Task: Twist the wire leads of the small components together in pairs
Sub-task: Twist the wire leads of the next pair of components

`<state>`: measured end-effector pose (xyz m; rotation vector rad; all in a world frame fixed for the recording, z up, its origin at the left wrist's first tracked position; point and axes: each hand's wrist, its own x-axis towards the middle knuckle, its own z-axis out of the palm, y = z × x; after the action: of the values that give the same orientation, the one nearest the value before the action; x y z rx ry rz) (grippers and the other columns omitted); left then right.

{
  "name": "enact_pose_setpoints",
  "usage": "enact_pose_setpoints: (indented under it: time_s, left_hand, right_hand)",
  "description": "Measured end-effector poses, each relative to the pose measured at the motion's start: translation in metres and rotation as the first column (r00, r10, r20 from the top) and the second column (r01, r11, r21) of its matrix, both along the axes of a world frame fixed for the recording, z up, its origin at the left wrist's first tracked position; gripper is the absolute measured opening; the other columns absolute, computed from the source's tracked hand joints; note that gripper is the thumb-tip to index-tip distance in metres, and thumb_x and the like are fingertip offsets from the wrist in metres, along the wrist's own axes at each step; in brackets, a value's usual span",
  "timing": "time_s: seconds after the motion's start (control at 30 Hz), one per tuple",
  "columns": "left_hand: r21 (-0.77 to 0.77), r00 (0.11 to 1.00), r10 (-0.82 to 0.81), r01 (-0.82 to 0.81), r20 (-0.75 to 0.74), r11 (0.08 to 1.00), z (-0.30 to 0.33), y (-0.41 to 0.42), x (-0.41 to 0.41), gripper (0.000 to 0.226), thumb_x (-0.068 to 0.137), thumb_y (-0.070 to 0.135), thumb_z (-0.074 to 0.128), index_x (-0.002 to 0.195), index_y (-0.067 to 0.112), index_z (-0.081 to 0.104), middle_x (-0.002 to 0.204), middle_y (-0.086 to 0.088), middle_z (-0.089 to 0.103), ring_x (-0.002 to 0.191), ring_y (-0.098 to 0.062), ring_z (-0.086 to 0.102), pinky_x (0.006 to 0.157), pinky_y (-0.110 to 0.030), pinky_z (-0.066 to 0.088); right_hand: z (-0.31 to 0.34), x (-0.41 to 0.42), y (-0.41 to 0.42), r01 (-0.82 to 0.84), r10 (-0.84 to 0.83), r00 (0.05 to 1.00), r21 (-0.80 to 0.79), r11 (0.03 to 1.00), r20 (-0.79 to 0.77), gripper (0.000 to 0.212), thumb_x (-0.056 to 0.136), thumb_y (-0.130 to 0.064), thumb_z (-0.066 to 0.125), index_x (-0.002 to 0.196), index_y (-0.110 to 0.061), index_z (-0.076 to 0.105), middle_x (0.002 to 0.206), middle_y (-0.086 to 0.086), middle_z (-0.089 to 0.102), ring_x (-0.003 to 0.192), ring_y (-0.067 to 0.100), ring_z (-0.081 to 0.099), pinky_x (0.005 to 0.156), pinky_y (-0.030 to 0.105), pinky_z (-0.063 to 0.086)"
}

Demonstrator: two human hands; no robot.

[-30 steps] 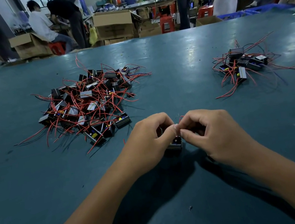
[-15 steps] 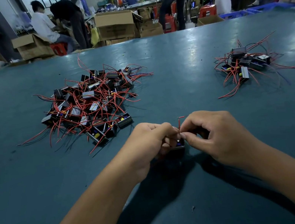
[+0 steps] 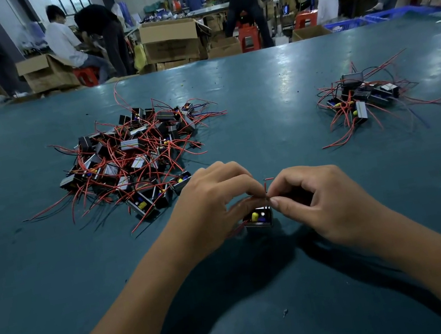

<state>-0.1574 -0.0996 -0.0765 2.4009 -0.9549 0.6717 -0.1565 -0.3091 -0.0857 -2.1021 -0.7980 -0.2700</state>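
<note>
The big pile, far left, is small black boxy units tangled in thin red leads. Near centre, the left hand and right hand each pinch the red leads above one unit on the table. Uneven pull could snap the thin wire or loosen the twist. The small pile lies far right.

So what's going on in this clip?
A person is twisting red wire leads on a small component on the teal table. The left hand and right hand both pinch the leads above it. A large pile lies to the left, a smaller pile to the right.
</note>
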Motion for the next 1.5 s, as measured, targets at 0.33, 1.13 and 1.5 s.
enact_pose_setpoints:
  time_s: [0.33, 1.13, 1.5]
  left_hand:
    - [-0.510, 0.611, -0.162, -0.454, -0.775, 0.730, 0.001, -0.022, -0.013, 0.027, 0.087, 0.015, 0.070, 0.060, 0.015, 0.070, 0.050, 0.003, 0.049, 0.046, -0.012, 0.035, 0.047, -0.021, 0.023]
    - [0.058, 0.997, -0.070, 0.067, 0.041, 0.996, 0.010, 0.007, -0.003, 0.012, 0.086, 0.022, 0.074, 0.095, 0.014, 0.078, 0.093, -0.001, 0.065, 0.081, -0.025, 0.054, 0.074, -0.032, 0.047]
    - [0.126, 0.990, -0.095, 0.082, 0.102, 0.989, 0.011, 0.004, -0.004, 0.016, 0.091, 0.022, 0.071, 0.090, 0.008, 0.077, 0.088, -0.007, 0.066, 0.077, -0.028, 0.057, 0.068, -0.044, 0.049]
  right_hand:
    - [-0.003, -0.002, 0.005, 0.049, -0.049, 0.992, -0.005, 0.999, 0.114, 0.008, 0.086, -0.007, 0.073, 0.084, -0.015, 0.070, 0.072, -0.014, 0.062, 0.065, 0.001, 0.054, 0.060, 0.008, 0.035]
    - [-0.001, 0.002, -0.005, -0.081, 0.088, 0.988, 0.060, 0.995, -0.130, 0.011, 0.091, -0.017, 0.069, 0.083, -0.024, 0.067, 0.072, -0.007, 0.064, 0.064, 0.001, 0.052, 0.062, 0.015, 0.042]
    - [0.001, -0.002, -0.001, -0.076, 0.076, 0.997, -0.008, 0.997, 0.027, 0.006, 0.088, -0.015, 0.068, 0.085, -0.019, 0.067, 0.074, -0.011, 0.064, 0.068, 0.009, 0.058, 0.062, 0.013, 0.041]
